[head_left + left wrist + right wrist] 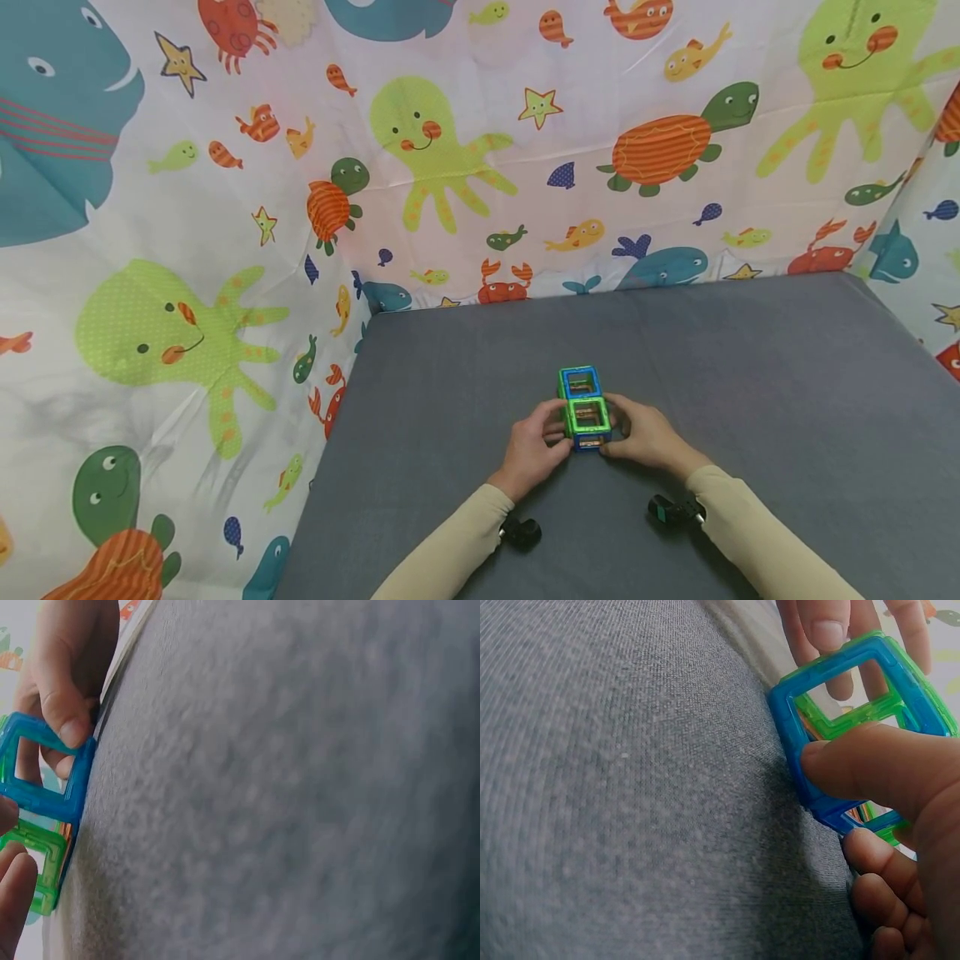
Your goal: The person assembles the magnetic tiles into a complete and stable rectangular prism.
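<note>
A small block built from see-through magnetic tiles point(571, 417) rests on the grey surface between both hands. Its upper side has a green square frame nearer me and a blue square frame point(580, 370) behind. A blue frame point(783, 720) forms the front face. My left hand point(531, 450) holds the block's left side, thumb near the front corner and fingers along the side. On the opposite side, my right hand point(649, 433) grips it, with the thumb point(855, 766) on the front blue frame. The left wrist view catches the same blue frame point(37, 796) and a green one point(51, 862).
The grey cloth surface point(465, 358) spreads around the block. A white curtain point(465, 50) printed with sea animals stands behind and at both sides. Small black devices point(521, 533) are strapped at both wrists.
</note>
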A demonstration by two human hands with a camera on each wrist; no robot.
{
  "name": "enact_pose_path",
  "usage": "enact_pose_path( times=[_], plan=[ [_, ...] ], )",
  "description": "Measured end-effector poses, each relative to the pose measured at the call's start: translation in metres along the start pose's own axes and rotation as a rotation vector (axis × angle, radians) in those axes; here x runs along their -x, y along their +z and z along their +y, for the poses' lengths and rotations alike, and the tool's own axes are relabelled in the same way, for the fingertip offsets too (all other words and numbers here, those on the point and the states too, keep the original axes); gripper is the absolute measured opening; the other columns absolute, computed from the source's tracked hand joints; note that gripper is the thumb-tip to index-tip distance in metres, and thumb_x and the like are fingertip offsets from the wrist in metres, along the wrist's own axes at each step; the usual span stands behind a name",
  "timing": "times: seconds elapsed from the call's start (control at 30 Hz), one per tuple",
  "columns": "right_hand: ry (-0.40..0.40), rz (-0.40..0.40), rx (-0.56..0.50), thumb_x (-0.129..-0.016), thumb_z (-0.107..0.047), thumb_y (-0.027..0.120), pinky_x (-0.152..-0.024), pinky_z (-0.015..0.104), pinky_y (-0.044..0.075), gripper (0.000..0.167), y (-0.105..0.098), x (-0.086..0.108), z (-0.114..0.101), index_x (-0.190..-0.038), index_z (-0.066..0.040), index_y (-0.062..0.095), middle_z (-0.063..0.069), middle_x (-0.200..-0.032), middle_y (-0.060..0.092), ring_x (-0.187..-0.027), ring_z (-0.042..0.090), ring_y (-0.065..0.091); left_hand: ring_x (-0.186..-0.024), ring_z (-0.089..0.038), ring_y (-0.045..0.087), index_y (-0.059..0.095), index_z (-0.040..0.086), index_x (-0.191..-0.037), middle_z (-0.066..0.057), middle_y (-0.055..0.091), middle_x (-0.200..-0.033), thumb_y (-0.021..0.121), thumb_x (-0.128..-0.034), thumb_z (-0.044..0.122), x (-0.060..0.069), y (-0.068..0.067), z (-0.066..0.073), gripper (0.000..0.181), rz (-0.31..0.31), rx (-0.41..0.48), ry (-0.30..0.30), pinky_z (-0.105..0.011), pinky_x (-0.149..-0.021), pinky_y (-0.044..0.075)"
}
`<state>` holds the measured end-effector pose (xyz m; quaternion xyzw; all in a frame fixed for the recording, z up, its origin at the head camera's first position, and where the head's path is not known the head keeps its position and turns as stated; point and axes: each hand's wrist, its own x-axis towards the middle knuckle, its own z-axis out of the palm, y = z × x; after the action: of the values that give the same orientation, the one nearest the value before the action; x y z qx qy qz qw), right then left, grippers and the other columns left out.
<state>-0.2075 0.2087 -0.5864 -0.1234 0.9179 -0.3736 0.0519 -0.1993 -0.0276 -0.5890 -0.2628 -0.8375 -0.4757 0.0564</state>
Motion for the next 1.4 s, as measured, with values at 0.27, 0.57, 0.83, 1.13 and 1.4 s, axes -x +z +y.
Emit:
enact_pose_path(
  times=[0.27, 0.57, 0.83, 1.13, 1.4],
  plan=[
    [0.0, -0.002, 0.002, -0.075, -0.029, 0.086, -0.06, 0.028, 0.038, 0.086, -0.001, 0.0, -0.002, -0.148, -0.005, 0.049, 0.0, -0.093, 0.065, -0.067, 0.011, 0.048, -0.1, -0.019, 0.077, 0.055, 0.011, -0.141, -0.02, 0.068, -0.132, 0.069, -0.0874, -0.002, 0.001, 0.002, 0.005, 0.057, 0.014, 0.032, -0.028, -0.015, -0.08, 0.057],
    [0.01, -0.016, 0.0, -0.075, -0.029, 0.087, -0.062, 0.03, 0.04, 0.089, -0.001, 0.0, 0.001, -0.15, -0.005, 0.047, 0.001, -0.095, 0.065, -0.069, 0.013, 0.049, -0.1, -0.023, 0.077, 0.054, 0.011, -0.142, -0.025, 0.066, -0.132, 0.067, -0.088, -0.003, 0.002, 0.006, 0.011, 0.058, 0.022, 0.029, -0.064, -0.013, -0.078, 0.057],
    [-0.007, -0.019, -0.006, -0.076, -0.029, 0.086, -0.062, 0.03, 0.04, 0.088, 0.0, 0.0, 0.002, -0.151, -0.005, 0.046, 0.0, -0.095, 0.066, -0.069, 0.012, 0.049, -0.104, -0.021, 0.076, 0.053, 0.016, -0.144, -0.021, 0.064, -0.137, 0.065, -0.0917, 0.003, 0.003, 0.003, 0.014, 0.055, -0.01, 0.092, -0.14, -0.016, -0.081, 0.057],
    [0.003, -0.02, -0.029, -0.073, -0.027, 0.085, -0.063, 0.031, 0.039, 0.092, 0.002, 0.0, 0.002, -0.152, -0.003, 0.044, 0.0, -0.094, 0.068, -0.071, 0.013, 0.049, -0.094, -0.01, 0.075, 0.054, 0.015, -0.142, -0.01, 0.066, -0.131, 0.061, -0.0971, 0.016, -0.004, 0.003, 0.018, 0.045, 0.05, 0.146, -0.271, -0.02, -0.074, 0.056],
    [0.023, -0.069, -0.26, -0.081, -0.015, 0.072, -0.065, 0.028, 0.044, 0.086, -0.004, 0.0, 0.005, -0.157, -0.001, 0.034, 0.008, -0.096, 0.069, -0.072, 0.012, 0.055, -0.08, -0.006, 0.068, 0.056, 0.016, -0.14, -0.004, 0.075, -0.103, 0.062, -0.097, 0.021, -0.012, 0.002, 0.019, 0.043, 0.071, 0.189, -0.373, -0.024, -0.07, 0.053]
  ],
)
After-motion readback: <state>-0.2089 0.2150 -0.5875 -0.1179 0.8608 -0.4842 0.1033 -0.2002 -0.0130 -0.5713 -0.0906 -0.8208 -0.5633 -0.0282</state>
